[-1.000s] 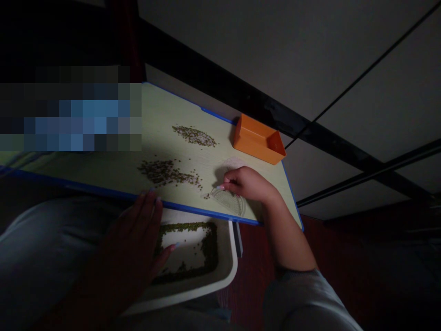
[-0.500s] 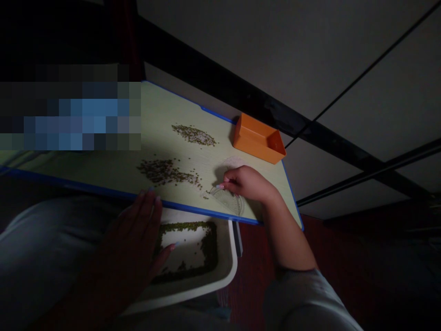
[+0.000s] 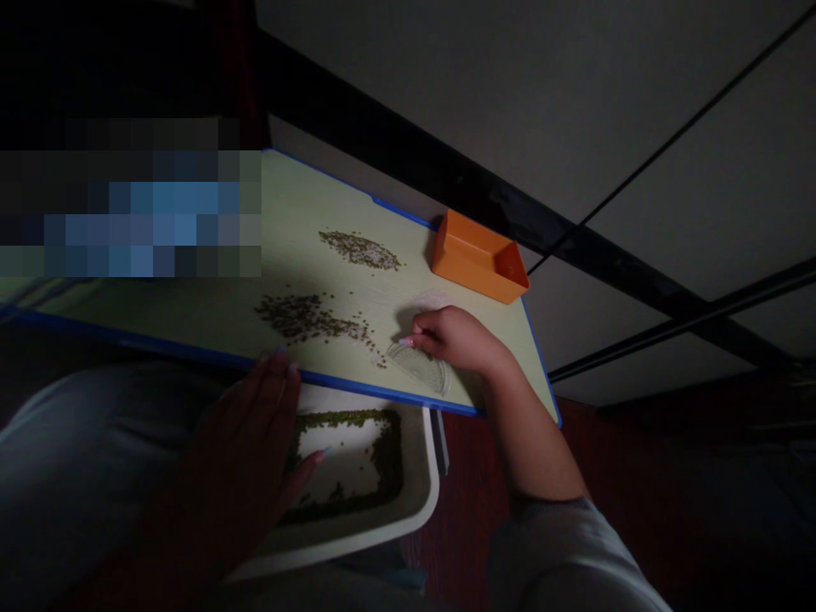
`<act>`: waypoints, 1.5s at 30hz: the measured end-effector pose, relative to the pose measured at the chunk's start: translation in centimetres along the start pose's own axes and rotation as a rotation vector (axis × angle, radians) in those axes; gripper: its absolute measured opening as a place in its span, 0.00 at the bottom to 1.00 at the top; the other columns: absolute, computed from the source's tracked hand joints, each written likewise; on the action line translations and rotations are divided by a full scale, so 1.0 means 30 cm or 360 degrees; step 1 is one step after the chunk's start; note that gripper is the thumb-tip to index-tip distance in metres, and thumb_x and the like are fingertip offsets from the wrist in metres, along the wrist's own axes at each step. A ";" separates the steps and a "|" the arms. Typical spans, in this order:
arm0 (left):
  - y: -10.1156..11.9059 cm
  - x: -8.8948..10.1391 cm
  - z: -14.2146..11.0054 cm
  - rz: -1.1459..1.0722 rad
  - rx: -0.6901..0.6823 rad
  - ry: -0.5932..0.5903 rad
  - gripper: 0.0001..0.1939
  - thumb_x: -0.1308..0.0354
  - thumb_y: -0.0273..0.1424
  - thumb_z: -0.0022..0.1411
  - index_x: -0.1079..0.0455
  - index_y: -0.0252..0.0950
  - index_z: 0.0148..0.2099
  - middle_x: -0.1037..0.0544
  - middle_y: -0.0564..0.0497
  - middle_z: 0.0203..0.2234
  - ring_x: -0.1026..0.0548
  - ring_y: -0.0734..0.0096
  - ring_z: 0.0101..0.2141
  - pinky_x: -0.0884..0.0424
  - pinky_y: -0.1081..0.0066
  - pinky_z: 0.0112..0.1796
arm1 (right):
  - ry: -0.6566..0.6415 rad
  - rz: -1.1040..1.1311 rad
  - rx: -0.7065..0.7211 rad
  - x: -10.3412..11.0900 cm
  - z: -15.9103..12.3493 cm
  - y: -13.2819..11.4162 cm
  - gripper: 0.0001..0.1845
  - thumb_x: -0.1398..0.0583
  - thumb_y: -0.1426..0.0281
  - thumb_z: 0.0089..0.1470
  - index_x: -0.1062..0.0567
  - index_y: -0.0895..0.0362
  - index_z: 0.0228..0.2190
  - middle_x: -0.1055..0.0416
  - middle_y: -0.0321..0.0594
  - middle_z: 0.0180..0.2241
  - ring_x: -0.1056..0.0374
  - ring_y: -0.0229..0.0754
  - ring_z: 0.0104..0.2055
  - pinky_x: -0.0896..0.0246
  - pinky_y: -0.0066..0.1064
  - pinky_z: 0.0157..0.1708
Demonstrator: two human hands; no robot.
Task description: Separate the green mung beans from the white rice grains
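My right hand (image 3: 446,333) pinches a clear protractor (image 3: 422,367) by its upper edge, low over the right part of the pale tabletop (image 3: 439,293). Small dark green beans lie just left of it in a loose pile (image 3: 306,319). Farther back spreads a second, flatter bean pile (image 3: 359,250). With fingers stretched out, my left hand (image 3: 255,425) rests at the table's blue front edge, its thumb over a white basin (image 3: 428,484). More green beans (image 3: 388,459) line the inside of that basin, partly hidden by the hand.
An orange box (image 3: 478,259) stands at the table's back right corner, its inside partly visible. Behind the table is a pale panelled surface (image 3: 574,110) with dark strips. A blurred-out patch covers the table's left end. Reddish floor (image 3: 468,484) shows at the lower right.
The protractor has shifted very slightly at the edge of the near bean pile. My left hand and the orange box stay in place.
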State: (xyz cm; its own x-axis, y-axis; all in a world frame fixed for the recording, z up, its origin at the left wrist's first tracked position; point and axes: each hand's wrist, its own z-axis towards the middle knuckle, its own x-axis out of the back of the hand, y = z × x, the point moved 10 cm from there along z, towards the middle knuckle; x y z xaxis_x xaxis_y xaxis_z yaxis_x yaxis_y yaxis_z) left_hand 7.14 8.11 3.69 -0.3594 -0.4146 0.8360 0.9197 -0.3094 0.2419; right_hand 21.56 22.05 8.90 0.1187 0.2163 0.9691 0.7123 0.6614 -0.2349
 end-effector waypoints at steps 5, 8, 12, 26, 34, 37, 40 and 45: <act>0.000 -0.001 -0.003 -0.0009 -0.0006 -0.0020 0.40 0.60 0.49 0.59 0.60 0.29 0.66 0.47 0.31 0.64 0.51 0.50 0.65 0.45 0.48 0.60 | 0.0062 -0.0151 -0.0065 0.009 0.003 0.009 0.14 0.44 0.62 0.57 0.28 0.58 0.25 0.33 0.35 0.23 0.45 0.33 0.25 0.60 0.28 0.26; -0.003 -0.002 -0.004 -0.0011 0.0009 -0.0025 0.40 0.61 0.50 0.59 0.60 0.29 0.66 0.47 0.32 0.64 0.51 0.51 0.65 0.45 0.48 0.60 | 0.0082 -0.0315 -0.0163 0.016 0.003 0.034 0.15 0.44 0.61 0.58 0.26 0.58 0.28 0.28 0.40 0.26 0.41 0.35 0.26 0.60 0.29 0.26; -0.001 -0.008 -0.006 -0.0003 -0.0014 -0.0037 0.41 0.60 0.50 0.59 0.61 0.28 0.66 0.48 0.32 0.64 0.52 0.50 0.65 0.46 0.48 0.60 | 0.0182 -0.0602 -0.0421 0.058 -0.009 0.097 0.17 0.47 0.60 0.59 0.24 0.57 0.32 0.24 0.46 0.31 0.34 0.41 0.29 0.60 0.31 0.26; 0.001 0.003 0.003 0.0027 0.0001 0.0002 0.40 0.62 0.49 0.59 0.57 0.27 0.65 0.44 0.31 0.63 0.49 0.49 0.64 0.44 0.49 0.59 | 0.0085 0.0265 0.0204 0.014 -0.007 -0.047 0.17 0.44 0.62 0.59 0.29 0.60 0.24 0.35 0.32 0.20 0.44 0.31 0.24 0.55 0.24 0.27; 0.000 -0.002 -0.002 0.0022 -0.0007 0.0004 0.40 0.60 0.48 0.59 0.59 0.28 0.66 0.46 0.32 0.64 0.51 0.50 0.65 0.44 0.49 0.60 | 0.0109 0.0070 0.0013 0.008 0.005 -0.011 0.13 0.43 0.64 0.57 0.27 0.59 0.26 0.34 0.35 0.22 0.45 0.32 0.25 0.58 0.26 0.28; 0.003 -0.001 0.001 0.0021 -0.0008 -0.0022 0.40 0.59 0.48 0.59 0.59 0.28 0.66 0.46 0.32 0.64 0.51 0.50 0.65 0.44 0.49 0.60 | 0.0122 0.0041 -0.0063 0.025 -0.003 0.020 0.12 0.42 0.65 0.57 0.27 0.59 0.26 0.32 0.36 0.23 0.44 0.33 0.26 0.58 0.26 0.28; 0.001 -0.001 0.002 0.0030 0.0006 -0.0036 0.41 0.58 0.49 0.58 0.60 0.28 0.66 0.46 0.32 0.64 0.51 0.50 0.65 0.45 0.49 0.60 | 0.0160 0.0082 -0.0077 0.044 -0.010 0.035 0.13 0.43 0.65 0.57 0.26 0.59 0.26 0.31 0.36 0.23 0.43 0.33 0.26 0.58 0.26 0.28; 0.001 -0.006 -0.001 0.0030 -0.0005 -0.0027 0.41 0.58 0.49 0.59 0.59 0.28 0.66 0.46 0.32 0.64 0.51 0.50 0.65 0.45 0.49 0.60 | 0.0255 -0.0001 -0.0117 0.065 -0.010 0.044 0.13 0.45 0.64 0.58 0.26 0.59 0.29 0.30 0.37 0.25 0.41 0.34 0.26 0.57 0.26 0.28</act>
State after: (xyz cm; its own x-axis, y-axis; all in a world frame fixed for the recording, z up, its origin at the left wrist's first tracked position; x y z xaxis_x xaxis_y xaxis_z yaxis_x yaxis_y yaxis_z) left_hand 7.22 8.15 3.52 -0.3394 -0.4056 0.8487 0.9257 -0.3042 0.2248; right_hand 22.94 23.15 10.50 0.2228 0.0948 0.9703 0.7605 0.6058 -0.2338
